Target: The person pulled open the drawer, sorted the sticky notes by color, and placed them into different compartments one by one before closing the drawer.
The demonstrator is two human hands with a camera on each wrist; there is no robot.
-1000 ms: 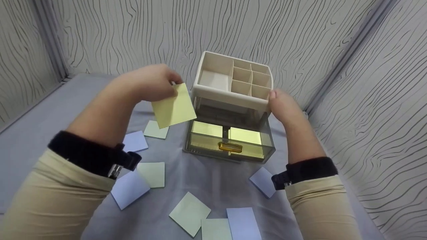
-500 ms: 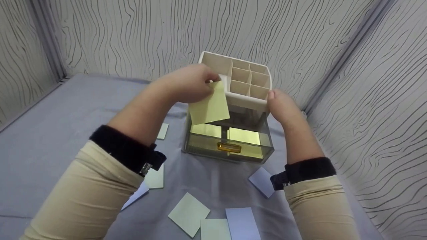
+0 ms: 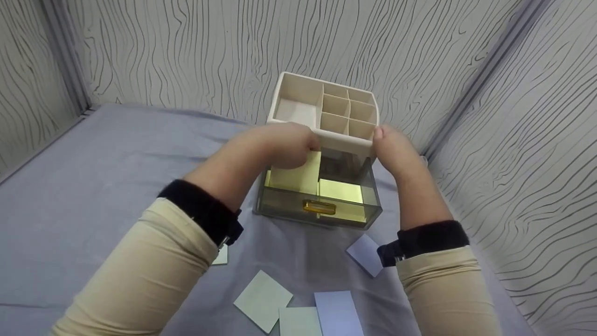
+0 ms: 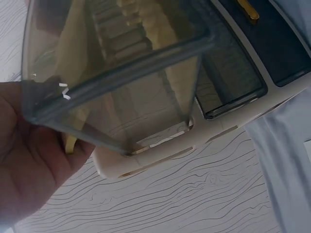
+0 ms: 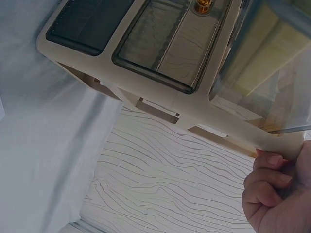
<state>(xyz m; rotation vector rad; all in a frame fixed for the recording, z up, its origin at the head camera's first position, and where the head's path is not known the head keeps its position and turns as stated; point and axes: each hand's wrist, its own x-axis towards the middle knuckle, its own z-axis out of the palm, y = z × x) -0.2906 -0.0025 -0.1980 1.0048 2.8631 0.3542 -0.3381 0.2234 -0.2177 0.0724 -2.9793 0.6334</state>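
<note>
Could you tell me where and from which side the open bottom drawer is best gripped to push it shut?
Probably the gold handle on the open drawer's front panel, approached from the near side: it juts out at the panel's centre, clear of the left hand and right hand.

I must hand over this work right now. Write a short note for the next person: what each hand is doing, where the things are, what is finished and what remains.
Left hand: holds a yellow note down inside the open drawer, left part.
Right hand: grips the right front corner of the cream organizer.
Done: yellow notes already lie in the drawer's right part.
Left: the held note is not yet released. Green notes and lavender notes lie loose on the grey cloth. The drawer is open.
</note>
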